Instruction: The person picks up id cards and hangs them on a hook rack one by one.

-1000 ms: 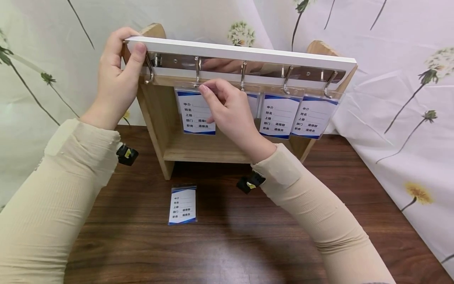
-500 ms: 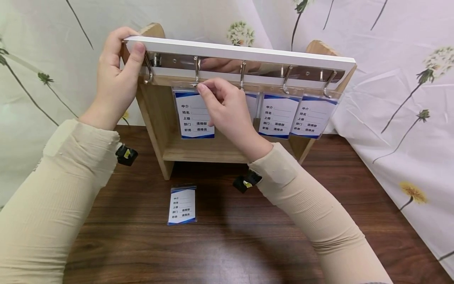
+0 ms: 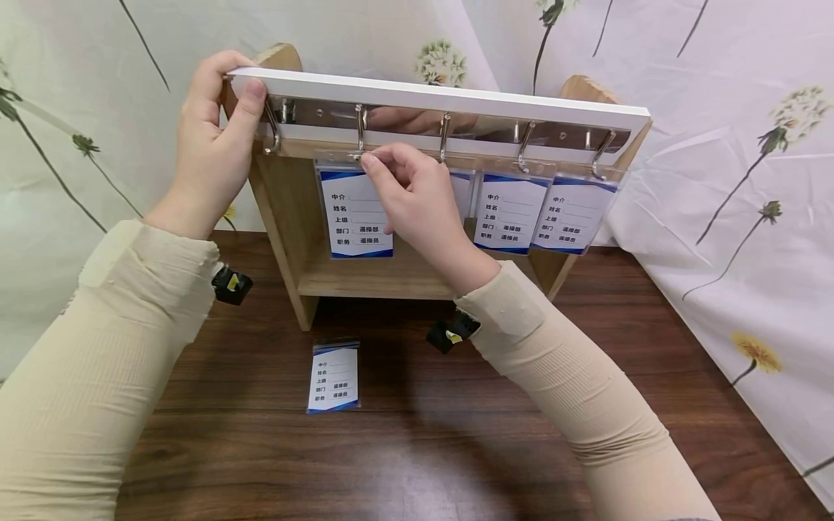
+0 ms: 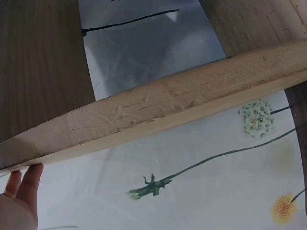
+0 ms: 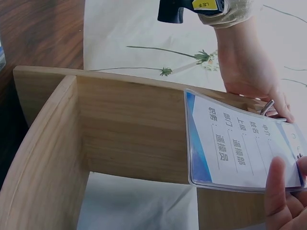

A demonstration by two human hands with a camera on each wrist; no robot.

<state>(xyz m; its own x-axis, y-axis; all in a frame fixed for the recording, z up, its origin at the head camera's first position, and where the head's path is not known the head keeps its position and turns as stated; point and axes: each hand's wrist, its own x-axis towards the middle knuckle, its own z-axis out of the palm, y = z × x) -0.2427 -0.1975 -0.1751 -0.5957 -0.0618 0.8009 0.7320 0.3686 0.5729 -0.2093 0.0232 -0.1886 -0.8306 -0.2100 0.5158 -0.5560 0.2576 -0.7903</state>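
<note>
My left hand [image 3: 215,148] grips the left end of a white-topped hook rail [image 3: 449,90] on a wooden shelf, thumb on the front. With thumb and fingers, my right hand [image 3: 423,199] pinches the top right corner of a clear-sleeved name badge [image 3: 355,217] at the second metal hook [image 3: 361,130] from the left. In the right wrist view the same badge [image 5: 235,143] hangs edge-down beside the shelf wall. Whether the hook passes through its slot is hard to tell. Another badge [image 3: 464,189] is partly hidden behind my right hand.
Two more badges hang farther right, one on the fourth hook [image 3: 526,145] and one on the last hook [image 3: 602,155]. A loose badge [image 3: 334,376] lies on the dark wooden table [image 3: 417,463] in front of the shelf [image 3: 378,286]. Flower-printed cloth [image 3: 684,181] stands behind.
The pinched badge has sunk a little and now hangs straighter at the second hook. My right hand has shifted slightly left. The left hand keeps its grip on the rail.
</note>
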